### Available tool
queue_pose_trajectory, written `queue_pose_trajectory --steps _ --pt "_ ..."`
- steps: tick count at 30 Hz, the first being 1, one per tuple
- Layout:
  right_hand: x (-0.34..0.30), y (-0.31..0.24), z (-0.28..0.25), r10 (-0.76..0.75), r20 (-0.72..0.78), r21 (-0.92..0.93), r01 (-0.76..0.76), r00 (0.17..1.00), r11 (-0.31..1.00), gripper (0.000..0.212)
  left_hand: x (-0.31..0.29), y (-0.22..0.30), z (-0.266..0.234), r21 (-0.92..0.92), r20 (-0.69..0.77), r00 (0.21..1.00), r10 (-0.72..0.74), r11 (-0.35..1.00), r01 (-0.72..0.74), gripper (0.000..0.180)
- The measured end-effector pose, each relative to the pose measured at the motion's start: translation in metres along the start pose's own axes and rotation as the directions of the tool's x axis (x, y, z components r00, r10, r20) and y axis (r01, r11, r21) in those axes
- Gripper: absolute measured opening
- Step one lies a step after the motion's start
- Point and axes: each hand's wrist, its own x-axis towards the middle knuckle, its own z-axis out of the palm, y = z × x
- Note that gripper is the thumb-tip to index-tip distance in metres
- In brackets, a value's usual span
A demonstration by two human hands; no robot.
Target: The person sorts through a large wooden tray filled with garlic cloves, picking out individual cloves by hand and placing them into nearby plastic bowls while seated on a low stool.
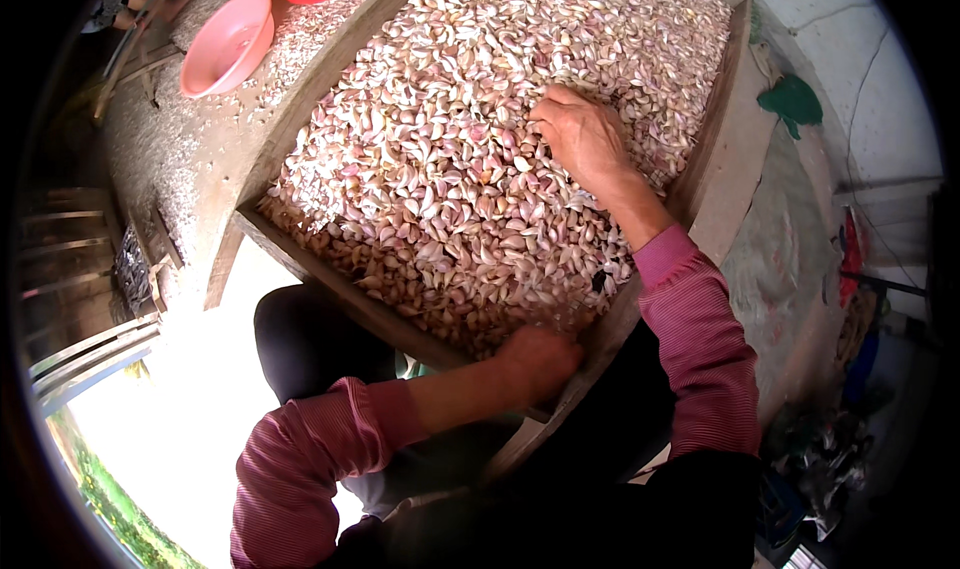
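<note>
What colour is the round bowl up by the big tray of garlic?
The bowl is pink, plain with no pattern. The head view shows it best, near the top left.

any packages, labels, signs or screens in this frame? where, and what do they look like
None clearly in view: no labels, signs or screens.
Closest thing: crumpled shiny wrapping, lower right on the floor, silver and dark; too blurred to tell if it is a package.
Otherwise only a wooden tray of garlic cloves and a pink bowl, all unmarked.
</note>
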Motion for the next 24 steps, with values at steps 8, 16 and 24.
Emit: queue_pose_trajectory --steps 8,16,24 --pt "-0.001 0.019 -0.019 0.361 -0.021 0.305 -0.338 0.932 0.890 0.006 0.003 0.002 0.001 0.020 0.047 0.999 0.001 1.000 -0.002 0.014" --pt "0.017 -0.014 0.002 0.035 -0.009 0.187 -0.033 0.999 0.982 0.018 0.006 0.002 0.010 0.032 0.010 1.000 -0.003 0.999 0.003 0.010" --pt "0.024 -0.010 0.011 0.105 0.127 0.248 -0.134 0.986 0.959 0.018 0.005 0.000 0.019 0.016 -0.043 0.999 0.031 0.999 -0.030 0.007"
